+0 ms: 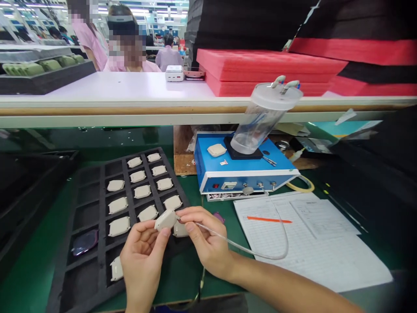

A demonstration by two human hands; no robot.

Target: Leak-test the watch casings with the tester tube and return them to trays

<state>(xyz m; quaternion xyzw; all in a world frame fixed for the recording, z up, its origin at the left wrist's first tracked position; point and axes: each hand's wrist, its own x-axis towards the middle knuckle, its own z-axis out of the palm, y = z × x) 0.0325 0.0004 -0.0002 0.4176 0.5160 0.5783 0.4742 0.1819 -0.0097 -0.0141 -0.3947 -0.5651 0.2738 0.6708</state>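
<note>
A green worktop [35, 269] carries everything, with a white shelf [124, 89] along its far edge. On the shelf lie red foam sheets [263, 69] and a small white box [174, 74]. Beyond the shelf sits a person in a pink top [130, 65], and another person [169, 58] is farther back.

Toward the worktop's right edge lie printed paper sheets [309, 248], with an orange strip [269, 219] across them. At the far edge stands a blue metal box [244, 178], topped by a black pad [243, 150] carrying a tilted clear plastic cylinder [260, 126].

Toward the left edge lies a black foam tray [61, 278] with rows of compartments, many holding beige plastic cases [142, 191].

Both hands work over the tray's right side. The left hand [141, 256] is cupped beneath a held beige case [166, 219], its fingers together and curled up, its thumb against the underside. The right hand [208, 239] has its thumb and forefinger pinched together on the case's right end. A thin clear tube [241, 247] leaves that end, passes by the right hand, and curves round toward the front of the blue box. The held case sits just above another case [180, 229] in the tray.
</note>
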